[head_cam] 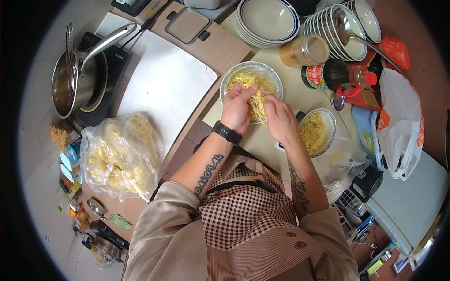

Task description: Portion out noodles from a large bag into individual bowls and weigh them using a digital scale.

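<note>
Both my hands are over a patterned bowl (278,79) heaped with thin yellow noodles (242,78). My left hand (236,108), with a black watch on its wrist, pinches a clump of them between thumb and fingers. Close beside it, my right hand (282,118) grips strands of the same clump. Some noodles hang down between the hands, over the bowl's near rim. A second patterned bowl (332,121) with yellow noodles stands by my right forearm. Part of a phone-like dark object (300,116) shows between that forearm and the second bowl.
On the left lies a clear plastic bag (121,158) of noodles, near a steel saucepan (66,100) on an induction cooker (114,63). Stacked plates (269,19), stacked bowls (327,33), a jar (304,51), a sauce bottle (334,74) and a white plastic bag (399,123) crowd the right.
</note>
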The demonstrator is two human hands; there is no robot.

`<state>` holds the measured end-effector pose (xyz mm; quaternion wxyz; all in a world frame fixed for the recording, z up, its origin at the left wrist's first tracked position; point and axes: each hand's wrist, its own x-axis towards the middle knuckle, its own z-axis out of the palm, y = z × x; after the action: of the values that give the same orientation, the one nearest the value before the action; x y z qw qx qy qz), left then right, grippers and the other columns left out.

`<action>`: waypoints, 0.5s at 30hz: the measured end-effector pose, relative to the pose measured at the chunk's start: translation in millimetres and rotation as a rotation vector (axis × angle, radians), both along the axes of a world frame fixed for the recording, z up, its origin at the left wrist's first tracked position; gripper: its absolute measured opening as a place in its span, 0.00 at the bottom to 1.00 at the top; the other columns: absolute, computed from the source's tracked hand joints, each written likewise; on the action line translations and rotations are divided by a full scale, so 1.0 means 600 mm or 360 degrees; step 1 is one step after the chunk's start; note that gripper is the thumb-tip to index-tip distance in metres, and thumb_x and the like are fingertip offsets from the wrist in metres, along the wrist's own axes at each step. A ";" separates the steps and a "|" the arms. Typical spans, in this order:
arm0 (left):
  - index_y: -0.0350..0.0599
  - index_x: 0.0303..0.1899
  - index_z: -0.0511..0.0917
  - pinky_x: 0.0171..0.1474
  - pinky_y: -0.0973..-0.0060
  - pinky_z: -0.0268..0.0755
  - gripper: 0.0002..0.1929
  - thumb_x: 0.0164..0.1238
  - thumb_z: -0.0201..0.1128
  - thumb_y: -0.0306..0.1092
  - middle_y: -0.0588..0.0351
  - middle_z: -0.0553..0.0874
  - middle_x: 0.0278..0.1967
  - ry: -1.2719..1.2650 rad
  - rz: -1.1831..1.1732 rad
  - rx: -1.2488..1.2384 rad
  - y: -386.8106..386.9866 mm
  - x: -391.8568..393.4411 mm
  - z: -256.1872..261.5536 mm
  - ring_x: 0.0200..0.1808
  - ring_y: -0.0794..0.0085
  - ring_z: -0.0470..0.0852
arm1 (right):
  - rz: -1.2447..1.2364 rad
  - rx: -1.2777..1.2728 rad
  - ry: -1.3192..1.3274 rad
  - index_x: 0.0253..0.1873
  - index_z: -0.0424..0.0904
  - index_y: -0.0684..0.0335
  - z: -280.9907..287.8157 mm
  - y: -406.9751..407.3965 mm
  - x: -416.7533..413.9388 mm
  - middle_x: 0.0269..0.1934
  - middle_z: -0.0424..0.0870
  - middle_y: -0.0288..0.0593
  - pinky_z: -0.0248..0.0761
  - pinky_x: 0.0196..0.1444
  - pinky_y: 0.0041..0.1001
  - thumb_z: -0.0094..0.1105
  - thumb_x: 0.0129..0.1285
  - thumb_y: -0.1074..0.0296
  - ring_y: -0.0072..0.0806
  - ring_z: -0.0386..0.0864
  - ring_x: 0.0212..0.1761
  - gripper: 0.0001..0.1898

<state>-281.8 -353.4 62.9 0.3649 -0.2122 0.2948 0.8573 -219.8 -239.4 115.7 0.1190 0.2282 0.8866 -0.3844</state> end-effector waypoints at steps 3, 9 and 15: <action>0.39 0.49 0.77 0.49 0.73 0.81 0.05 0.79 0.58 0.29 0.53 0.87 0.43 0.0048 -0.0048 -0.0033 0.006 -0.003 -0.003 0.43 0.71 0.86 | -0.0067 -0.0020 0.0133 0.47 0.81 0.65 0.002 -0.003 -0.010 0.35 0.85 0.63 0.75 0.45 0.51 0.48 0.74 0.53 0.63 0.83 0.40 0.19; 0.36 0.53 0.73 0.48 0.69 0.85 0.08 0.80 0.55 0.28 0.50 0.85 0.44 -0.0275 0.0054 -0.0007 0.013 -0.009 -0.032 0.45 0.66 0.87 | 0.0082 -0.0317 -0.0034 0.39 0.78 0.72 0.005 -0.006 0.014 0.29 0.83 0.55 0.71 0.35 0.36 0.53 0.74 0.61 0.40 0.80 0.28 0.16; 0.39 0.51 0.77 0.47 0.68 0.87 0.09 0.80 0.58 0.33 0.52 0.85 0.46 -0.0190 -0.0021 -0.0233 -0.003 -0.043 -0.028 0.47 0.64 0.88 | -0.0652 -0.1347 0.0365 0.41 0.78 0.67 0.042 0.021 0.089 0.25 0.79 0.38 0.68 0.28 0.29 0.53 0.74 0.64 0.24 0.74 0.25 0.11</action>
<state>-307.8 -355.3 45.9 0.3709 -0.2871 0.3359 0.8168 -166.6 -227.1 141.0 0.0247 0.2859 0.5964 -0.7496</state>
